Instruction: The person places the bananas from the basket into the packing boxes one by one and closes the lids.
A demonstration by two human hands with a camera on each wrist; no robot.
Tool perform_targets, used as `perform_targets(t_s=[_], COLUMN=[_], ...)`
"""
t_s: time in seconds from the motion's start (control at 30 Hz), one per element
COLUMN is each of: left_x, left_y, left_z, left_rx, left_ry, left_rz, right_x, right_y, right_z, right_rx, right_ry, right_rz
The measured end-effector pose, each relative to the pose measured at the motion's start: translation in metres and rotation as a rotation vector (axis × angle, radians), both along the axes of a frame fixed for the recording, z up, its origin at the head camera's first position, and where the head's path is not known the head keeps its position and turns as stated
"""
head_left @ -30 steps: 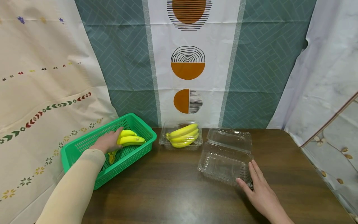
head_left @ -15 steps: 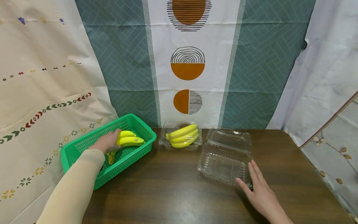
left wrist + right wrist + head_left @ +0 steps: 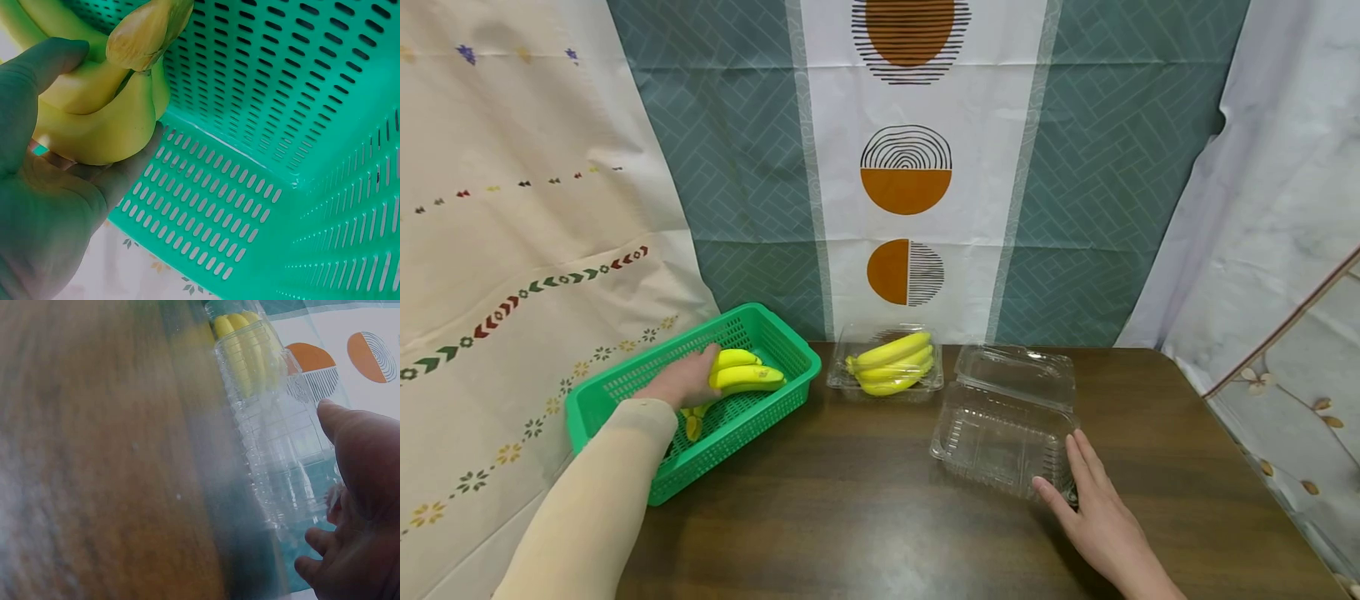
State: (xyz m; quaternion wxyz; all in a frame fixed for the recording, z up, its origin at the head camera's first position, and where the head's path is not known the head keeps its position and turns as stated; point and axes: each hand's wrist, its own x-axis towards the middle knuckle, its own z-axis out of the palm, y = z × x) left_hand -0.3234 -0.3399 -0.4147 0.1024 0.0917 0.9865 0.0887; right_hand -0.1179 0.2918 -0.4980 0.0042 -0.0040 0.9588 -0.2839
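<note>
Nearest on the tabletop (image 3: 820, 525), the R hand (image 3: 1101, 529) is at the near R side of the open clear container (image 3: 992, 437), fingers approx. straight & thumb spread, seemingly touching its edge w/o gripping. The container's lid (image 3: 1017, 372) is laid back on its far side & no fruit's in it yet, so I'd call that one not done. Well L of the open container is the green basket (image 3: 737, 437), w/ the L hand (image 3: 681, 379) in it: grip curled round a banana bunch (image 3: 747, 377), thumb over & fingers under, only abt. as wide as the fruit. Can't tell if the bunch is off the basket's bottom. Farthest, beyond & L of the open container, a 2nd container (image 3: 837, 382) holds bananas (image 3: 891, 364), apparently closed; my read: that one's done.
</note>
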Motion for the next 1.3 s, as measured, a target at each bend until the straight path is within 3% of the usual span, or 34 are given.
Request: perform_targets(t_s=[0.43, 0.77, 1.03, 1.3], left_x=[0.002, 0.003, 0.01, 0.014], left_y=[0.004, 0.003, 0.007, 0.011], left_z=[0.017, 0.024, 0.037, 0.046], left_rx=[0.039, 0.02, 0.05, 0.089], left_ry=[0.052, 0.1, 0.116, 0.2], left_rz=[0.0, -0.001, 0.006, 0.014], right_x=[-0.001, -0.002, -0.001, 0.0], right_y=[0.0, 0.001, 0.0, 0.0], right_z=[0.0, 0.001, 0.001, 0.001], right_rx=[0.001, 0.002, -0.003, -0.007], right_ry=[0.027, 0.035, 0.034, 0.037], right_rz=[0.007, 0.008, 0.006, 0.011])
